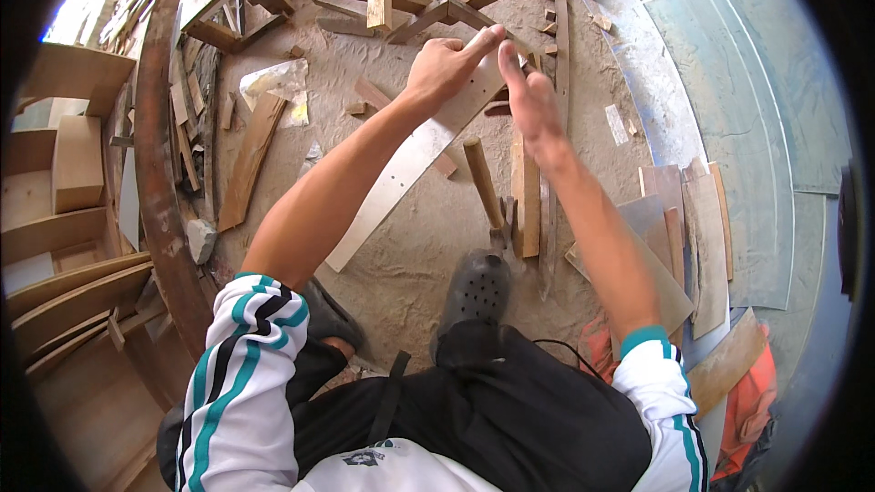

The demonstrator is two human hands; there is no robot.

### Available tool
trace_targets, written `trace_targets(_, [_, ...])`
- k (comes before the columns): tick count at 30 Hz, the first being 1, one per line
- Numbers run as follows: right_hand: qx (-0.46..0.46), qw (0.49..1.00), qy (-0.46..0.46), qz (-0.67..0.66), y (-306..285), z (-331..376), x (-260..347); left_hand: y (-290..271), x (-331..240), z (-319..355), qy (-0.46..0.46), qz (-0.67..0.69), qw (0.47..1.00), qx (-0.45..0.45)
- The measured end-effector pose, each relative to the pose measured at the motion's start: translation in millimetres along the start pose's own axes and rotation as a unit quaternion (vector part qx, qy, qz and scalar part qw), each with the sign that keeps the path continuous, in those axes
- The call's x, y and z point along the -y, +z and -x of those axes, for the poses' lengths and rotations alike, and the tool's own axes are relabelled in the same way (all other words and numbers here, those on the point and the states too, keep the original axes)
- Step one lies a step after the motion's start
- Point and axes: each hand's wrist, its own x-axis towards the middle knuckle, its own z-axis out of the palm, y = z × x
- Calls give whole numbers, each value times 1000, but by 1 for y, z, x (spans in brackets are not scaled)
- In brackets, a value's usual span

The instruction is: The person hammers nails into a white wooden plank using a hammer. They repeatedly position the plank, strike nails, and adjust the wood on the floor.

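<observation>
A long pale board [392,180] with a few small dark holes slants from near my left shoe up to my hands. My left hand [448,66] is closed at the board's far end, its thumb stretched along the top. Close beside it, at the same end, my right hand [536,107] has its fingers curled and its thumb raised; it is slightly blurred. A small dark bit shows by its fingers, too hidden to name. A hammer [481,180] with a wooden handle stands head down in front of my right shoe, next to a short wood strip [525,196].
Joined wood pieces [447,14] lie just beyond my hands. A long brown plank [162,155] and wooden box frames [68,237] line the left. Several offcuts [706,246] and an orange bag [752,410] lie at right, beside glass-like sheets [729,109].
</observation>
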Motion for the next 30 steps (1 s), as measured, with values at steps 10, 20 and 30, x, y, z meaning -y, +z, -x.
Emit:
trace_targets(10, [-47,995,19,-84,-8,-37,-4,-18,10,11,-20,-63,998,-22])
trace_targets(20, [35,994,67,79,-32,-70,-10,-54,156,114,-155,-123,962,-188])
trace_targets(30, [1,871,79,485,6,-104,10,-16,181,150,-165,-214,934,-235])
